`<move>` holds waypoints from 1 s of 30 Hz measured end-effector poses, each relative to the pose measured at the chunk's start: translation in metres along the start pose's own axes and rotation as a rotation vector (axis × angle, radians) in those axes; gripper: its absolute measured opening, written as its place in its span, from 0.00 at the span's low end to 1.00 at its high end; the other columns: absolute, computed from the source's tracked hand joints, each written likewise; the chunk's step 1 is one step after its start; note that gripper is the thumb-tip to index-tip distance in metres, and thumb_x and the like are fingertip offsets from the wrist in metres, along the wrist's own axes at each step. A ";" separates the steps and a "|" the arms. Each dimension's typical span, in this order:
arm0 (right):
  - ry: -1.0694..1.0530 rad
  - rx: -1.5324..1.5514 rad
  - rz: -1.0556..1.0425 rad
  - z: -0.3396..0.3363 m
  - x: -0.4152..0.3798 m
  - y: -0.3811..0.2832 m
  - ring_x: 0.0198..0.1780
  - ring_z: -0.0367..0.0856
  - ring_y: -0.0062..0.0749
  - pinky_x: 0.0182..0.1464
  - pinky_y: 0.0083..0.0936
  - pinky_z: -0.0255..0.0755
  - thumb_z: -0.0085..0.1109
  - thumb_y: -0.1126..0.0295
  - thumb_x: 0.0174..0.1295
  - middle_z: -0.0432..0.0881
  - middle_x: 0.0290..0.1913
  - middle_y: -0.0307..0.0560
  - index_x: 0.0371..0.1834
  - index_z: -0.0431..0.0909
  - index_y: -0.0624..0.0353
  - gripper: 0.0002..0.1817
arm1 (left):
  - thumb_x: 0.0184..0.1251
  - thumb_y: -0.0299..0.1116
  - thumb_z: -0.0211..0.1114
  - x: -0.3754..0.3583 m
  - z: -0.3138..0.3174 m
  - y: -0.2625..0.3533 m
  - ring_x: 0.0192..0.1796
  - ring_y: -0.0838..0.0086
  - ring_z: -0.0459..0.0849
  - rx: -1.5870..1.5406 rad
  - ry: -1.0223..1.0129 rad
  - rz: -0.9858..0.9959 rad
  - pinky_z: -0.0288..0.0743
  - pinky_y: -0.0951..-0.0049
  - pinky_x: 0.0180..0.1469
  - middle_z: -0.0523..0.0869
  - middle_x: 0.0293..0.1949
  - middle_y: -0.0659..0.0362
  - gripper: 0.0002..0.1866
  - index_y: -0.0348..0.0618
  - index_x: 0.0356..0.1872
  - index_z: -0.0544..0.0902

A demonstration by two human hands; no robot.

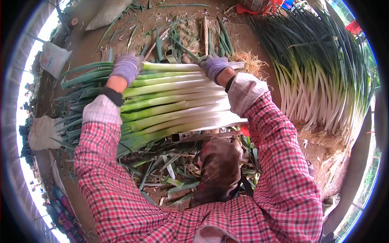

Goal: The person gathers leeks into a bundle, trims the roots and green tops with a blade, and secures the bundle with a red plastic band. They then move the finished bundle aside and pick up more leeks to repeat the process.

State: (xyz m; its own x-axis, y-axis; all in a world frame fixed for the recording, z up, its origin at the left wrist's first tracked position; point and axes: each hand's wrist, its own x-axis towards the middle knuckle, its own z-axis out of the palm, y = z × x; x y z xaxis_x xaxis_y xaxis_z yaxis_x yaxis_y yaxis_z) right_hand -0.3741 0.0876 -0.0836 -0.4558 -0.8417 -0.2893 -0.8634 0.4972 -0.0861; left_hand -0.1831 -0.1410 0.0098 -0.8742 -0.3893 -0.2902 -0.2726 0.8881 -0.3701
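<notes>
A row of long leeks (178, 95) lies crosswise in front of me, white ends to the right and green leaves to the left. My left hand (125, 68), in a purple-grey glove, is closed around the farthest leek (174, 67) where its leaves begin. Near the white end of that same leek is my right hand (215, 68), gloved alike, with its fingers curled over it. Its fingertips are partly hidden. A dark green leaf strip (188, 52) reaches to the right hand's fingers. Brown roots (249, 65) show just beyond that hand.
A big pile of leeks (316, 73) with roots lies at the right. Leaf scraps (174, 170) litter the ground below the row, beside a metal bar end (176, 137). A white sack (54, 60) and a pale bag (44, 133) are at the left. A wooden stick (206, 36) stands beyond the row.
</notes>
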 end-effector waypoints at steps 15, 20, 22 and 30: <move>0.008 0.323 -0.199 0.000 -0.029 -0.001 0.73 0.58 0.54 0.71 0.58 0.49 0.42 0.43 0.68 0.59 0.73 0.56 0.74 0.56 0.53 0.37 | 0.65 0.39 0.56 0.040 0.075 0.000 0.49 0.47 0.82 -0.349 -0.001 -0.013 0.73 0.52 0.54 0.84 0.45 0.42 0.15 0.43 0.45 0.83; 0.036 0.308 -0.178 0.006 -0.028 -0.013 0.76 0.52 0.54 0.72 0.60 0.43 0.37 0.38 0.68 0.58 0.75 0.54 0.75 0.57 0.52 0.39 | 0.66 0.38 0.53 0.044 0.066 0.010 0.49 0.47 0.82 -0.243 -0.041 -0.006 0.74 0.52 0.53 0.84 0.44 0.42 0.15 0.41 0.44 0.83; 0.082 0.284 -0.161 0.008 -0.027 -0.017 0.75 0.54 0.53 0.71 0.59 0.44 0.38 0.38 0.67 0.60 0.74 0.54 0.74 0.58 0.50 0.38 | 0.67 0.38 0.52 0.044 0.064 0.010 0.49 0.48 0.83 -0.242 -0.043 -0.007 0.74 0.52 0.53 0.84 0.44 0.42 0.16 0.40 0.43 0.83; 0.094 0.138 -0.227 0.047 -0.005 -0.004 0.75 0.56 0.47 0.71 0.55 0.47 0.39 0.40 0.68 0.62 0.73 0.50 0.71 0.64 0.46 0.34 | 0.68 0.39 0.49 0.042 0.070 0.008 0.49 0.49 0.83 -0.275 -0.012 0.039 0.75 0.52 0.52 0.85 0.45 0.44 0.17 0.42 0.46 0.82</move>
State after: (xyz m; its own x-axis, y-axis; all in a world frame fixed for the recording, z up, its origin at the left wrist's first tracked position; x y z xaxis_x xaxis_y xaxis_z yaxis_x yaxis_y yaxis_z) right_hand -0.3580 0.1000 -0.1262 -0.2777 -0.9475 -0.1584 -0.9110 0.3121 -0.2696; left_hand -0.1938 -0.1679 -0.0675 -0.8817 -0.3551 -0.3106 -0.3392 0.9347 -0.1057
